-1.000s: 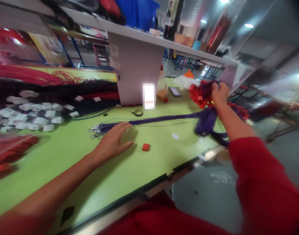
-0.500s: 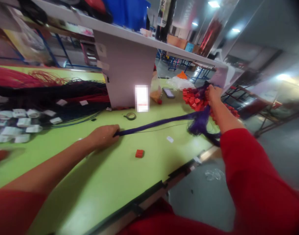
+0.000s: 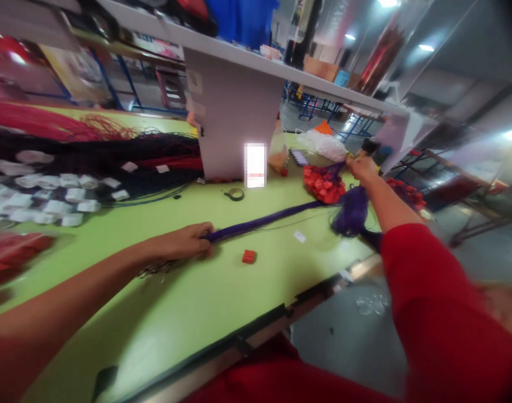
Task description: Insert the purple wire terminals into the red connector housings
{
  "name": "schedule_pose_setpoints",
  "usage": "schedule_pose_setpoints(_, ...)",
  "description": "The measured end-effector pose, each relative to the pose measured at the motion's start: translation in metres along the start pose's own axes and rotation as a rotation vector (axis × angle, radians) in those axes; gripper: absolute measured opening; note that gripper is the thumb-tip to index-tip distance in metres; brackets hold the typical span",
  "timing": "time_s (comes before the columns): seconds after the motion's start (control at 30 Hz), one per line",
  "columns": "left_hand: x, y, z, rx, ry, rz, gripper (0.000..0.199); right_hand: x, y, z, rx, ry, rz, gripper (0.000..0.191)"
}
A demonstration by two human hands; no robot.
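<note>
Both hands keep a purple wire bundle [image 3: 259,222] stretched across the green surface [image 3: 167,313], seemingly to draw it straight, the left hand [image 3: 182,242] with fingers closed round its end, the right hand [image 3: 362,169] with fingers pinching strands beside red tags [image 3: 324,184].

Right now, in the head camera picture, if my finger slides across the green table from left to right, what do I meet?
White wrapped bundles → left hand holding purple cords → tape roll → red block → white paper slip → pile of red tags → right hand
</note>
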State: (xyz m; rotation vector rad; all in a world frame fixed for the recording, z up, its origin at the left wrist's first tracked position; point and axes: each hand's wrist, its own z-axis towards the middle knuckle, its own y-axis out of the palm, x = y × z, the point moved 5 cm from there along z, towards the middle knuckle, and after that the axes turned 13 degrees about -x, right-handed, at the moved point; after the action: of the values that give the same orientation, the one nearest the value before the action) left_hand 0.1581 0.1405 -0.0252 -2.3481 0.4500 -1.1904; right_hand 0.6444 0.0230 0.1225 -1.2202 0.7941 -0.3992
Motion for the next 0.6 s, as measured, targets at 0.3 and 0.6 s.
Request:
schedule_pose_setpoints(0.3, 0.012, 0.002, -0.013, 0.147, -0.077, 0.404, 0.030, -0.114, 0.068, -0.100, -0.111, -0.713, -0.045, 0.049)
schedule_pose_setpoints(0.6, 0.062, 0.012, -0.056, 0.423, 0.112, 0.867, 0.025, -0.229, 0.158, -0.244, -0.893, -1.266, 0.140, 0.020)
